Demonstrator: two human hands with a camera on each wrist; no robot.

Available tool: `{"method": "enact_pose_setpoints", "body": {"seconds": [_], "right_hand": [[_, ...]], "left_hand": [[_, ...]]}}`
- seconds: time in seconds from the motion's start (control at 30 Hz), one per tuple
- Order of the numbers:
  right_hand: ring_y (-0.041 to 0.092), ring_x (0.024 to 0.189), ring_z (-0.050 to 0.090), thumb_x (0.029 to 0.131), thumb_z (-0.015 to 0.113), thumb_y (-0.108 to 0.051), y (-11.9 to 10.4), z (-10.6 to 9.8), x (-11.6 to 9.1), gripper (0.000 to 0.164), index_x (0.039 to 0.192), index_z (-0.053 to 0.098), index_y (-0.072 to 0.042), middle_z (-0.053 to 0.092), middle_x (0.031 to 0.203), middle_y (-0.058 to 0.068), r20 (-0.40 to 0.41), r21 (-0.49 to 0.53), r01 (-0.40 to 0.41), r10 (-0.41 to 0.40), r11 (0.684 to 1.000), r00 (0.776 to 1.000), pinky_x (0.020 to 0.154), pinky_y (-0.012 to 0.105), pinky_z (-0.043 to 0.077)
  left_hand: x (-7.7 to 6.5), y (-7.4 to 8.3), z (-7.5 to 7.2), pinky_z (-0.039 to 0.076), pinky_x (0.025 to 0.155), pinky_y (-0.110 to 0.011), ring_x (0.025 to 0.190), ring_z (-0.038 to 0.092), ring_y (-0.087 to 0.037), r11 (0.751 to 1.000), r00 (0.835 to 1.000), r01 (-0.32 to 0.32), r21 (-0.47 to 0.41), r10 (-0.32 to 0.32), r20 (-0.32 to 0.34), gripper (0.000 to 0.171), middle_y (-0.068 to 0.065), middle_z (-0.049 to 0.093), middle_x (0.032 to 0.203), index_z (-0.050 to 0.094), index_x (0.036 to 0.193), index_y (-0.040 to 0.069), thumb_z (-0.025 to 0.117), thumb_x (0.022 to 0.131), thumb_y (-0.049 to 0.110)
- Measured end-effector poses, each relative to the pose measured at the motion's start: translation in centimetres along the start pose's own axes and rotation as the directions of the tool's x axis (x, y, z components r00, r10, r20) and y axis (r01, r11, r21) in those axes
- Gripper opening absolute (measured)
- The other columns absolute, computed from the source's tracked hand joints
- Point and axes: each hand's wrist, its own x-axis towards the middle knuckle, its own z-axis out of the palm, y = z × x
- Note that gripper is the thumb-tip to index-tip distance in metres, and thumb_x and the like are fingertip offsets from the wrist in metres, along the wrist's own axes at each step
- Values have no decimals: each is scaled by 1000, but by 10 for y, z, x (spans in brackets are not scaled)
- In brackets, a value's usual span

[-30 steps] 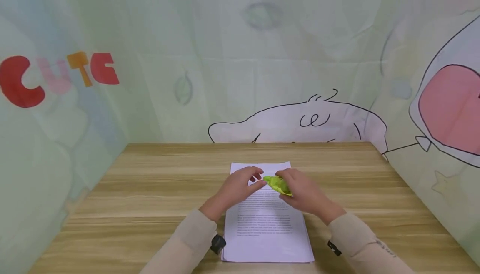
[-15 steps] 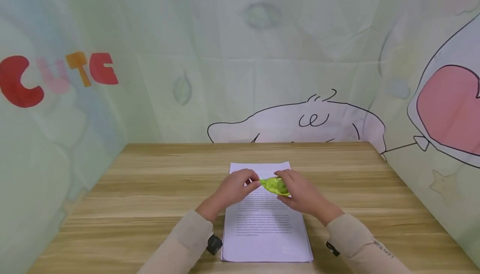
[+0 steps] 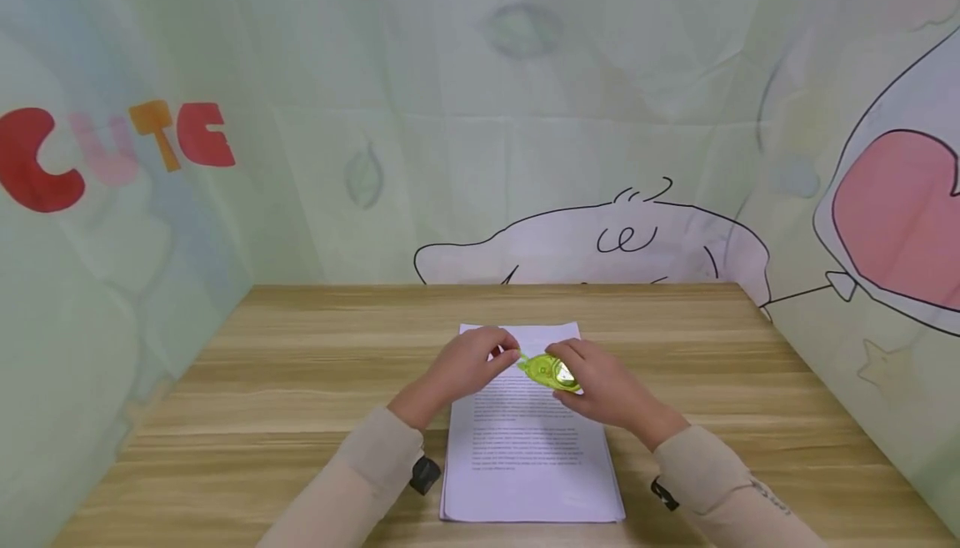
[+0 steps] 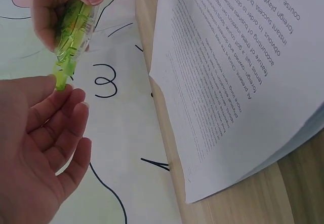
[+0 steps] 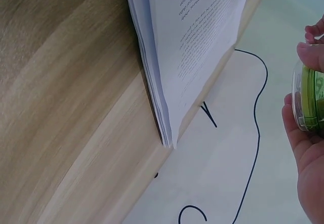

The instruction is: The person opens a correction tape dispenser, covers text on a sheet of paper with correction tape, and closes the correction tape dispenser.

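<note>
Left hand [image 3: 457,362] has closed its fingertips since a second ago, when thumb and fingers were spread beside the green dispenser [image 3: 543,370]; now they meet at its narrow tip [image 4: 63,77]. Dispenser has rolled a little too, and a bright glint shows on its broad side near the right hand [image 3: 603,381]. Right hand has hardly shifted: clamped on the wide end, thumb on one edge, fingers on the other. Left wrist view confirms the left grip, thumb and index finger pinching the tip, remaining fingers loosely bent beneath (nothing else between them). Dispenser is held aloft between the two hands, over the upper part of a paper stack [image 3: 532,494]; body translucent, lime green, with a clear shell on one side. Stack lies flat on the wood-grain table [image 3: 322,373], edges slightly uneven, top sheet printed with dense text above a blank lower margin. Beige sleeves [image 3: 378,452] on both arms, a dark band [image 3: 425,475] by the left cuff, another by the right. Behind the table, a pale green cloth backdrop [image 3: 442,39]: colored letters at left, black outline drawing low down, pink heart at right.
</note>
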Motion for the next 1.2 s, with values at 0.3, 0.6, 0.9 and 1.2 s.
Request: {"method": "enact_pose_setpoints", "body": {"seconds": [0.3,0.6,0.9,1.2], "right_hand": [[21,100,59,74,76,-21,-5,-1,4,54,119,52,-3,60,114,9,39,8,32,-32,999,999,85,33,52],[18,99,57,75,76,-18,-10,2,7,55,120,51,-2,59,115,9,78,58,-10,6,998,997,83,30,52],[19,104,56,76,74,-19,-7,3,4,53,121,51,-4,56,119,8,76,86,-53,47,995,996,88,33,50],[15,102,53,79,68,-21,-4,5,-1,54,128,49,-9,49,122,6,88,149,-154,142,977,986,88,32,51]], "left_hand": [[4,5,8,45,67,-21,78,53,-10,992,998,52,-114,-49,26,20,3,64,88,65,101,11,55,92,26],[3,5,13,46,66,-19,78,52,-10,986,998,61,-153,-60,13,23,3,65,88,67,102,10,57,91,27],[-1,-3,15,45,69,-22,82,53,-11,989,997,24,-146,-34,-69,25,-2,66,101,65,108,9,49,95,24],[-12,-18,12,49,77,-33,88,57,-17,991,990,131,-3,-131,53,25,-5,65,100,64,106,7,54,92,25]]}}
